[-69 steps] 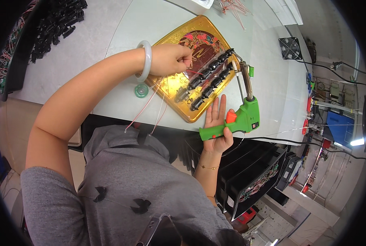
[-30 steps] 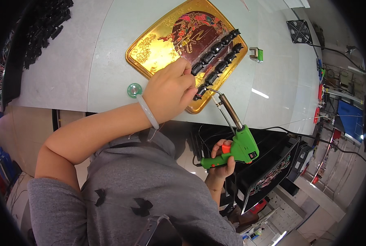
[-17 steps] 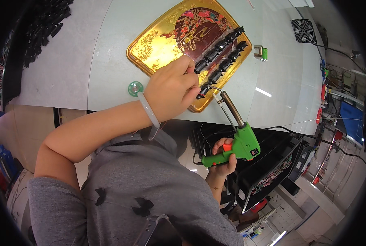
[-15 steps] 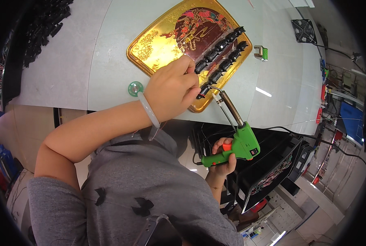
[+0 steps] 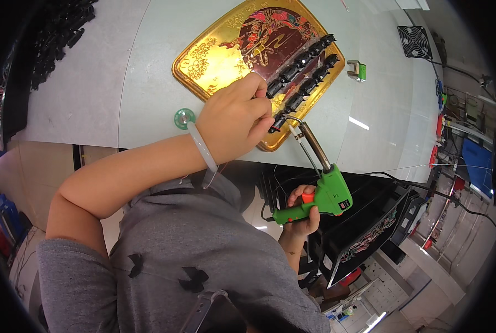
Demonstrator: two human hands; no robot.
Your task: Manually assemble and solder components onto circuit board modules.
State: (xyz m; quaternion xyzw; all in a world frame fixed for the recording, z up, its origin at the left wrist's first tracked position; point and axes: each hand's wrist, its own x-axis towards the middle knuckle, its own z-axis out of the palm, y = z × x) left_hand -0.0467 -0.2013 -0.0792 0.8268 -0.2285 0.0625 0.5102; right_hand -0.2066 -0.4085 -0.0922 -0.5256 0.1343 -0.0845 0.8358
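Observation:
My right hand point(image 5: 299, 229) is wrapped round the green handle of a soldering gun point(image 5: 332, 191), fingers by its orange trigger. Its metal barrel points up and left, the bent tip at the nearest of several small black plastic parts point(image 5: 294, 101). These sit in two slanting rows on a gold decorated tray point(image 5: 203, 64). Over the tray's near edge, my left hand point(image 5: 231, 119) is closed, thumb and fingers pinching a thin red wire point(image 5: 274, 129) beside that nearest part. The hand partly hides the row ends, and the wire's far end cannot be made out.
A green reel point(image 5: 184, 118) lies left of the tray, a small green-and-metal block point(image 5: 357, 71) right of it. Black parts point(image 5: 64, 36) are heaped far left. A fan point(image 5: 414, 41) stands far right; a black bin with wires point(image 5: 364, 238) is below the table edge.
The tray and its black parts appear shifted very slightly. Both hands keep their grips, and the soldering gun's tip stays at the nearest black part.

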